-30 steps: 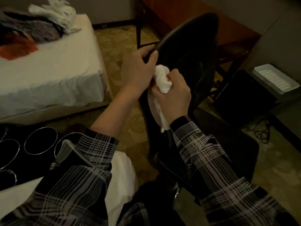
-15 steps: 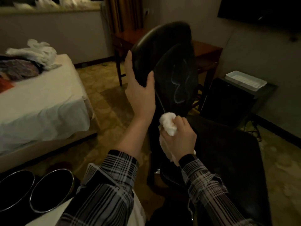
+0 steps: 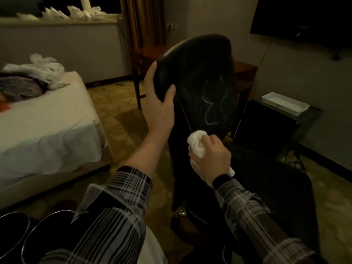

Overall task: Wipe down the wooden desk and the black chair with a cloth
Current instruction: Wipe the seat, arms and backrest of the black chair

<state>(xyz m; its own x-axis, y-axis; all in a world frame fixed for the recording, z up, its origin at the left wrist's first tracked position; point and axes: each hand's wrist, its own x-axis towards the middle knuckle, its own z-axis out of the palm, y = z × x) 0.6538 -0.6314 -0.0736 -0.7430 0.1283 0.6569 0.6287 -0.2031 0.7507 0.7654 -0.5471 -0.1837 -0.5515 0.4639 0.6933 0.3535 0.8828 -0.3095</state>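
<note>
The black chair (image 3: pixel 198 73) stands in front of me with its backrest upright and its seat (image 3: pixel 266 187) to the right. A pale wet streak shows on the backrest's front. My left hand (image 3: pixel 159 103) grips the backrest's left edge near the top, thumb on the front. My right hand (image 3: pixel 211 155) holds a bunched white cloth (image 3: pixel 196 142) against the lower part of the backrest. The wooden desk (image 3: pixel 243 73) stands behind the chair, mostly hidden by it.
A bed with a white sheet (image 3: pixel 47 119) and a pile of clothes fills the left. Round black bins (image 3: pixel 47 235) sit at the lower left. A dark cabinet (image 3: pixel 270 126) with a white tray (image 3: pixel 284 103) stands right of the desk. Cables lie on the floor there.
My view has tilted up. My left hand moved up to the top of the backrest's edge. My right hand wiped the cloth down to the backrest's base, leaving a wet streak.
</note>
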